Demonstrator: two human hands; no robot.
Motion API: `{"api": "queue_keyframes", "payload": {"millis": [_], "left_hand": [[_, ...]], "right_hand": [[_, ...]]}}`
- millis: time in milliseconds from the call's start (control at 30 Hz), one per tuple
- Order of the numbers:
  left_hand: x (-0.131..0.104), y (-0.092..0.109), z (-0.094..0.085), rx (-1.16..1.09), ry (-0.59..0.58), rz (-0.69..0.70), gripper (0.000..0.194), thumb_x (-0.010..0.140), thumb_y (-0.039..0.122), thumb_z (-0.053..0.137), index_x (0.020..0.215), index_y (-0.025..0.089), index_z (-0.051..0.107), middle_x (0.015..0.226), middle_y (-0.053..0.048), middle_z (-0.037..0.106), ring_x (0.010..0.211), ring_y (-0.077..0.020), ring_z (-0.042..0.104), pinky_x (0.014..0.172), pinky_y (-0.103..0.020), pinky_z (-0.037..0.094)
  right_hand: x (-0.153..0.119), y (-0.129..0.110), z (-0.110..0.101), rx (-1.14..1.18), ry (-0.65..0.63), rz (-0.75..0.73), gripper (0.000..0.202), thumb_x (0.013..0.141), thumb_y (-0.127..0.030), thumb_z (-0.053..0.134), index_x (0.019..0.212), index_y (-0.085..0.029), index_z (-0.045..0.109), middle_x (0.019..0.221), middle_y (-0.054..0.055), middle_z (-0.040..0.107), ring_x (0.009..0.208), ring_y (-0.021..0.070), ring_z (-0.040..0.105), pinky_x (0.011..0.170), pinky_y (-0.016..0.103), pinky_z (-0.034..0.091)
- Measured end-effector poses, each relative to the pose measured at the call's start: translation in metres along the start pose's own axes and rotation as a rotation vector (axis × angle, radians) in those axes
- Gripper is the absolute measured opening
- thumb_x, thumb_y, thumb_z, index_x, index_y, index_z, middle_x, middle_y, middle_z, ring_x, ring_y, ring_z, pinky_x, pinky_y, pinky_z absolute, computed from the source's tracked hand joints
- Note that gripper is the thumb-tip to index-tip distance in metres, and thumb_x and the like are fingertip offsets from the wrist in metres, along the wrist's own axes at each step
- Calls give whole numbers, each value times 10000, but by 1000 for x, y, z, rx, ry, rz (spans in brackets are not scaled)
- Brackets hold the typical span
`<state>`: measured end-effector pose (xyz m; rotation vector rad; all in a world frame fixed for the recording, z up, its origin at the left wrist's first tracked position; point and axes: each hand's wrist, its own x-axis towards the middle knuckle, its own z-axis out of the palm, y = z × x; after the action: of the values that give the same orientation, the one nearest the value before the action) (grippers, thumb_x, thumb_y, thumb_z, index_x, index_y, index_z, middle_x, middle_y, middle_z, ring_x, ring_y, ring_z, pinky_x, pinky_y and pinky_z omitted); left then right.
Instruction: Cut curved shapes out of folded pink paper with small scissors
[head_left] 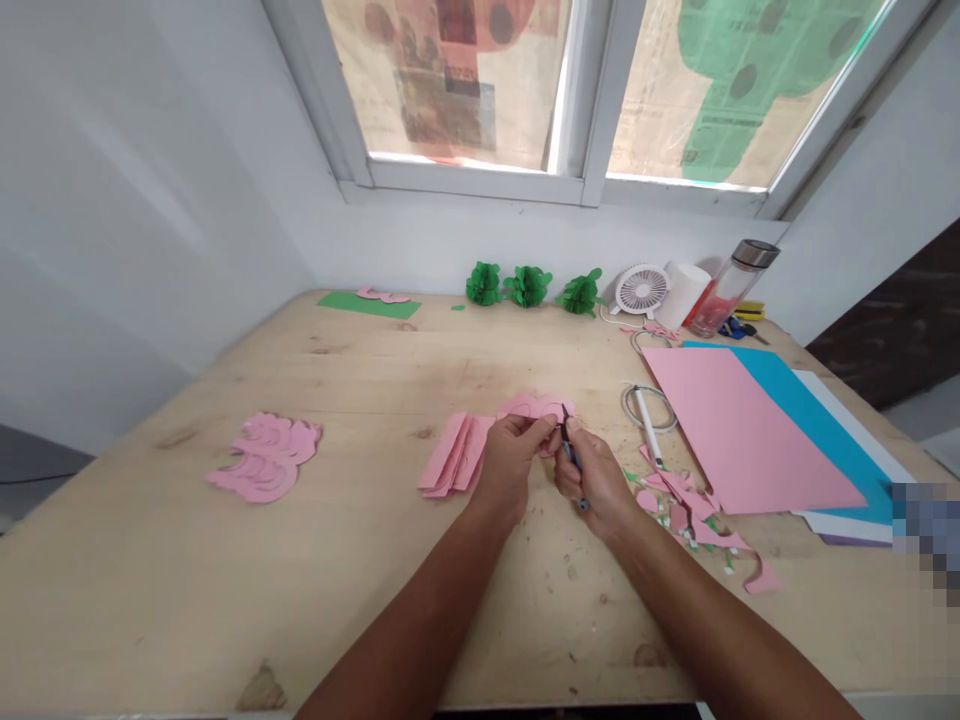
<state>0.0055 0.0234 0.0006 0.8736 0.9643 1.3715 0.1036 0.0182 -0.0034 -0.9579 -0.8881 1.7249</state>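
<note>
Pinched in my left hand (517, 450) is a piece of pink paper (534, 405) with wavy, scalloped edges. My right hand (592, 470) grips a small pair of scissors (571, 458), whose dark blades point away from me and meet the paper's right side. How far the blades are apart is too small to tell. Just left of my left hand lies pink paper folded in pleats (454, 455). Further left rests a pile of pink scalloped cut-outs (266, 455).
Pink scraps (697, 510) and a white pen (649, 425) lie right of my hands. Beyond are pink sheets (750, 430) over blue ones (817, 430). Along the wall stand green paper shapes (528, 287), a small fan (642, 290), a white roll (684, 290) and a glass bottle (731, 290).
</note>
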Motion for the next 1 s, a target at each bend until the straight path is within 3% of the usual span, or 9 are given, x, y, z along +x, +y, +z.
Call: {"api": "queue_keyframes", "payload": {"millis": [1000], "left_hand": [[0,3,2,-96,71,-33,289,650,342,664,514,163,483,450,27,465,495,-104,465,623,-272,394]], "right_hand": [[-3,-1,1,-7,-11,-8,378,778,-522,520,653,-165,515,362,-103,298,303,38,173,324,182,137]]}}
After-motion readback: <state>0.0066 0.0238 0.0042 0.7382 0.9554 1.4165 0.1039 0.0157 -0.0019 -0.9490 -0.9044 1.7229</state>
